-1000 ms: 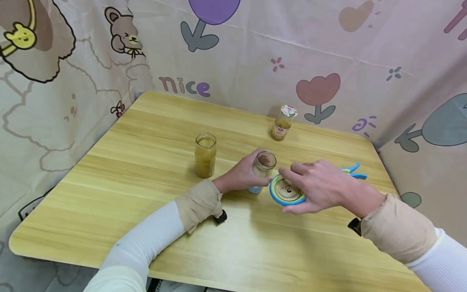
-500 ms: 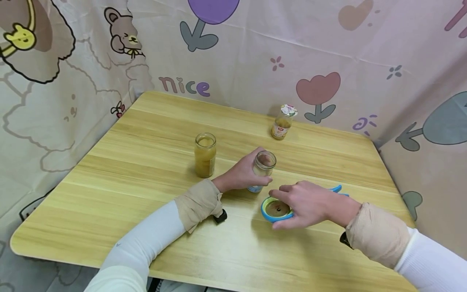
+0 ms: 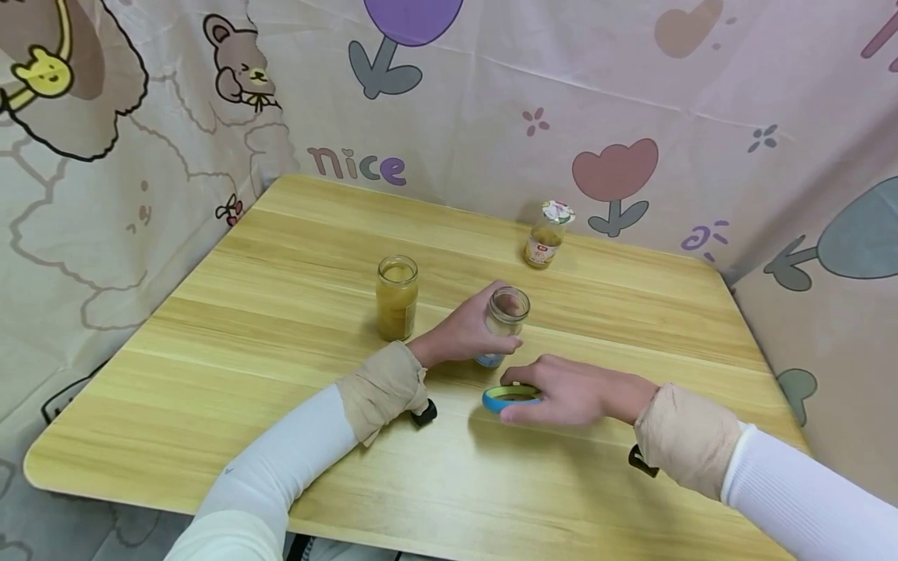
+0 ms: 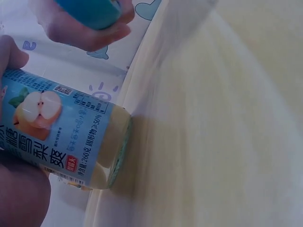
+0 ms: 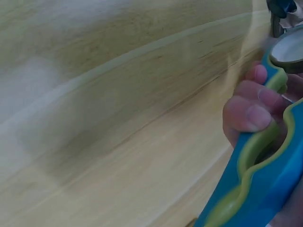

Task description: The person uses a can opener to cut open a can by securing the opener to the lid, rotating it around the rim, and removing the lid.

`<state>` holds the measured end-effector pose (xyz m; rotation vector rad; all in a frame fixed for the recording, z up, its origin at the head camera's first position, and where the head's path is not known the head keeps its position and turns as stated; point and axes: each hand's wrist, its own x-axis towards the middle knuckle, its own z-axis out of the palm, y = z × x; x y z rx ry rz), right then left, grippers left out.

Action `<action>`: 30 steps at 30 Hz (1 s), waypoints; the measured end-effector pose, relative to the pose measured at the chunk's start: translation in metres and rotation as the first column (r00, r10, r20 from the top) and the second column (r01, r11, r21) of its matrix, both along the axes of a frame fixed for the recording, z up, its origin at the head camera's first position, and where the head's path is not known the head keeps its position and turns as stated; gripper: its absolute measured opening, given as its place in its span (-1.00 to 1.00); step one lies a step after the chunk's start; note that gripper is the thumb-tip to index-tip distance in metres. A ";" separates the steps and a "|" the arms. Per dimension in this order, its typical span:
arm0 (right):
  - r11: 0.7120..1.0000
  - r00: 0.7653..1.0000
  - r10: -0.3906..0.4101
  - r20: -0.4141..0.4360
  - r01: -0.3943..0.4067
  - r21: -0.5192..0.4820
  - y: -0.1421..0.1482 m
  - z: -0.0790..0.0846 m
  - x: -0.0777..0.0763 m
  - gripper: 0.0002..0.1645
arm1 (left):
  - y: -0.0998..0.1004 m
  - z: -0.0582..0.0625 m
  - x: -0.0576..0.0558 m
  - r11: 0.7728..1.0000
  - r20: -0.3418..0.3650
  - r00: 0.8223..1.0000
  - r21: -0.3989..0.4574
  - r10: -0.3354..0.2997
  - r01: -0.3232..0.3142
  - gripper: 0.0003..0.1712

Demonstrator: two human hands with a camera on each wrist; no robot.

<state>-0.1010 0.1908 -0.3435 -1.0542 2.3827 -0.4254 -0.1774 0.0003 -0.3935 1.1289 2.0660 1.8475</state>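
L hand [image 3: 463,331] has its grip round open jar [image 3: 507,312], fingers & thumb on opp. sides just under the rim; jar stands approx. mid surface [image 3: 245,312], lid off, mouth up. L wrist view gives its blue label [image 4: 52,123] w/ fruit pic & Chinese text, plus pale chunks thru the glass below. R hand [image 3: 561,389] is holding opener [image 3: 494,403], blue outside w/ yellow lining, over the surface & nearer the person than jar; apart from it. R wrist view: grip closed on the opener's handles, fingers curled in btwn them, & lid [image 5: 289,47] sits in its ring, pale underside showing. To the L of jar, near the L forearm, stands tall jar [image 3: 397,300], no lid, full of yellowish stuff. Further back, nr the far edge, small jar [image 3: 543,243] w/ yellowish contents, label & crinkled white cover [image 3: 557,211] on top. Both arms: white sleeves [image 3: 259,467], beige wraps [image 3: 386,389] at the wrists, small black parts [image 3: 424,413] beneath. Bkgd is a pale curtain [image 3: 477,93] w/ flowers, a bear & "nice" printed on it.
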 end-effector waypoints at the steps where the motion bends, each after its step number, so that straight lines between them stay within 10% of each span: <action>1: 1.000 1.000 -0.012 0.022 0.012 0.000 -0.001 -0.001 -0.001 -0.46 | -0.001 0.000 0.000 1.000 0.006 1.000 0.002 0.003 -0.003 -0.35; 11: 0.994 0.970 -0.100 0.222 0.110 -0.029 -0.008 -0.008 -0.013 -0.52 | -0.009 0.007 0.000 1.000 0.016 1.000 -0.005 0.006 -0.006 -0.40; 20: 0.961 0.832 -0.211 0.513 0.272 -0.044 -0.012 -0.016 -0.025 -0.37 | -0.019 0.030 0.012 1.000 0.042 0.999 -0.002 -0.026 0.026 -0.44; 30: 0.971 0.721 -0.153 0.676 0.238 -0.035 -0.017 -0.019 -0.031 -0.21 | -0.022 0.036 0.007 0.995 0.086 0.994 -0.078 -0.062 0.069 -0.42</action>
